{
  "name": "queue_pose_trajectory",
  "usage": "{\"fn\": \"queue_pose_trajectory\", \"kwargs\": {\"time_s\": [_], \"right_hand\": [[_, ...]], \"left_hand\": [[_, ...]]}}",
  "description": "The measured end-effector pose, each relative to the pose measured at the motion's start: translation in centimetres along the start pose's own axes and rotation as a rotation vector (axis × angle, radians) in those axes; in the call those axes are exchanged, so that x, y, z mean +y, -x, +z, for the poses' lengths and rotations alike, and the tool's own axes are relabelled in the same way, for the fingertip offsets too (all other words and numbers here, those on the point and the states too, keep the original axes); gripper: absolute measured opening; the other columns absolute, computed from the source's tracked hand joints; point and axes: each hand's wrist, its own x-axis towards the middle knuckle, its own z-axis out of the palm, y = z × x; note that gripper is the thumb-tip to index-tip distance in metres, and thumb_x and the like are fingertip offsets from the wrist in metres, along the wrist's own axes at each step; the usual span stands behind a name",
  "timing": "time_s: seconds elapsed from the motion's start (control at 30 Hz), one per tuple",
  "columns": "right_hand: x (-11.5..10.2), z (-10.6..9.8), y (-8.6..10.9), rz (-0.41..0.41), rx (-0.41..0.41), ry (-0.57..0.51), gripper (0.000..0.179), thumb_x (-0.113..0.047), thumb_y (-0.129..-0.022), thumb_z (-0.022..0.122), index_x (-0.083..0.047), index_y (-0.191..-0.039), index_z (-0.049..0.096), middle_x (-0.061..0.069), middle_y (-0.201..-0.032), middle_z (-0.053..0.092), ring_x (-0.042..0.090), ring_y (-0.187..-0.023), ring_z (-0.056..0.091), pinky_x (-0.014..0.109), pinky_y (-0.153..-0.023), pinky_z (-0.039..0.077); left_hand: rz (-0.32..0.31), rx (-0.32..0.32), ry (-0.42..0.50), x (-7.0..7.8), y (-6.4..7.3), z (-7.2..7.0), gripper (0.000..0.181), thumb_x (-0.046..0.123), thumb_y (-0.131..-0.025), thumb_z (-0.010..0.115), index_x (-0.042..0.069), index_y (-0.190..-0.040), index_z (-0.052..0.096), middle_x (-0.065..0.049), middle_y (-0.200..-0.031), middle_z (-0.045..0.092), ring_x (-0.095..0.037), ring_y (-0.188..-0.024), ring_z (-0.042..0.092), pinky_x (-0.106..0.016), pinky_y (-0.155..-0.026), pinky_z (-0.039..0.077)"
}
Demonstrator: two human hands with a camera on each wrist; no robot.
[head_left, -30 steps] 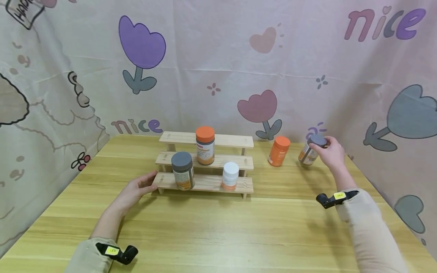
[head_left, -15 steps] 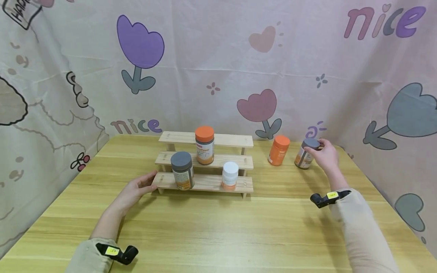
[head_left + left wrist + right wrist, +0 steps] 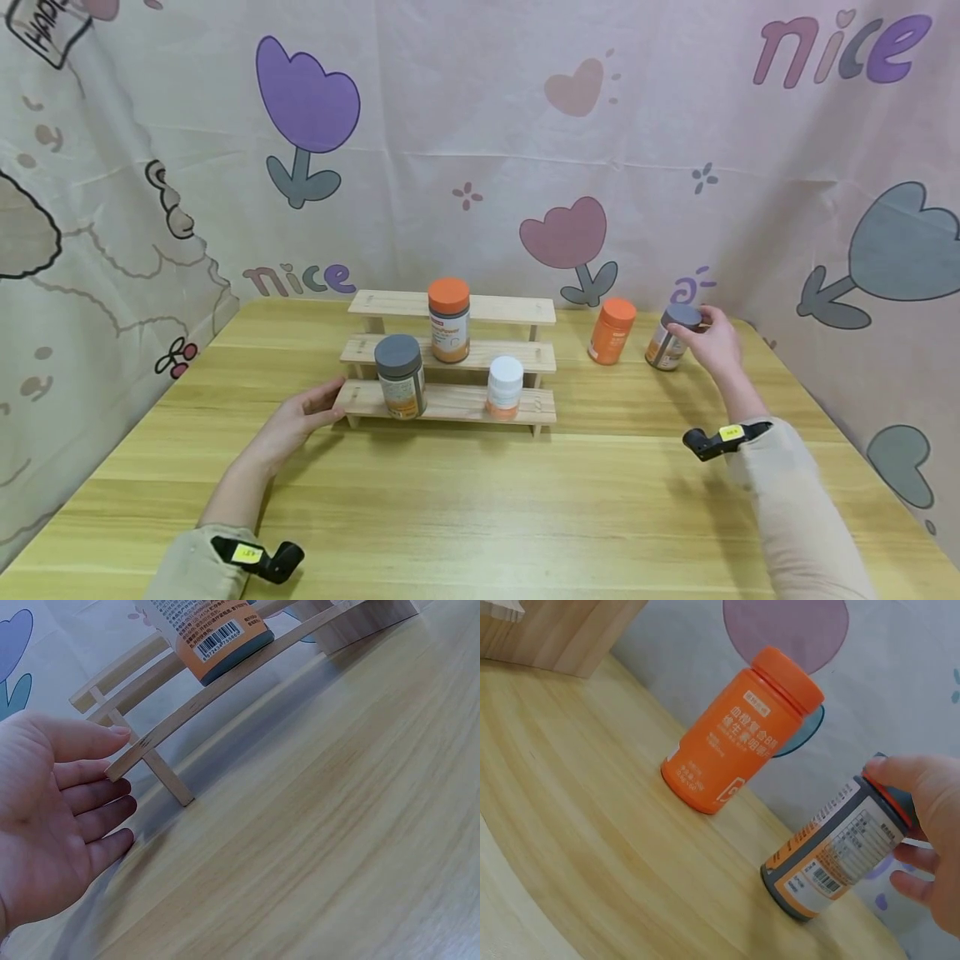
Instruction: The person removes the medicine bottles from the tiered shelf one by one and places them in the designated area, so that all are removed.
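Note:
My right hand [image 3: 718,343] pinches a supplement bottle with a grey lid [image 3: 666,340] near its top, thumb on the lid's near side. Its base appears to rest on the table. Left of it stands an orange supplement bottle [image 3: 731,731], apart from the hand. At the left end of a three-tier wooden shelf [image 3: 457,402], my left hand [image 3: 56,802] touches the lowest board with relaxed, nearly straight fingers. That board bears a grey-lidded bottle [image 3: 401,377] and a small white bottle [image 3: 505,387]. On the middle tier is an orange-lidded bottle [image 3: 449,321].
The wooden table [image 3: 480,508] reaches back to a printed cloth [image 3: 450,108] hanging behind it and along both sides. A black wrist camera [image 3: 258,558] sits on the left sleeve, another camera [image 3: 726,440] on the right.
My right hand has brought the grey-lidded bottle a little left and toward me, closer to the orange bottle; over the last half second it has hardly moved. My left hand stays put.

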Motion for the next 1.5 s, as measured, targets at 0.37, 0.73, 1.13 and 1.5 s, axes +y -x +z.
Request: {"fn": "queue_pose_trajectory", "kwargs": {"time_s": [0.37,0.73,1.13,1.5], "right_hand": [[-3.6,-0.8,0.5,-0.086,0.083,-0.007,0.075,-0.040,-0.090,0.058,0.006,-0.141,0.029,0.030,-0.133,0.041,0.044,-0.122,0.038,0.055,-0.099,0.031],[-10.0,0.7,1.4,-0.205,-0.042,-0.259,0.069,-0.033,-0.089,0.062,0.003,-0.140,0.033,0.023,-0.133,0.045,0.034,-0.124,0.041,0.044,-0.103,0.032],[-15.9,4.1,2.3,-0.288,-0.199,-0.429,0.057,-0.019,-0.088,0.064,0.001,-0.136,0.041,0.021,-0.126,0.054,0.028,-0.115,0.050,0.036,-0.099,0.037],[-20.3,7.7,3.3,-0.372,-0.373,-0.425,0.057,-0.021,-0.087,0.067,-0.002,-0.136,0.044,0.016,-0.124,0.056,0.024,-0.111,0.053,0.037,-0.092,0.043]], "left_hand": [[-0.005,0.003,0.003,-0.1,0.0,-0.1,0.068,0.024,-0.093,0.056,-0.004,-0.145,0.021,-0.026,-0.147,0.022,-0.038,-0.134,0.021,-0.049,-0.103,0.025],[-0.007,0.003,0.014,0.0,0.1,0.0,0.069,0.022,-0.093,0.056,-0.004,-0.145,0.020,-0.026,-0.147,0.022,-0.039,-0.134,0.020,-0.049,-0.103,0.024],[0.009,-0.015,0.034,0.1,-0.1,-0.1,0.070,0.021,-0.093,0.056,-0.005,-0.145,0.018,-0.028,-0.147,0.020,-0.040,-0.134,0.019,-0.052,-0.105,0.021],[0.018,-0.013,0.034,0.3,0.1,0.0,0.068,0.017,-0.094,0.056,-0.006,-0.145,0.018,-0.029,-0.146,0.021,-0.041,-0.134,0.020,-0.053,-0.104,0.021]]}}
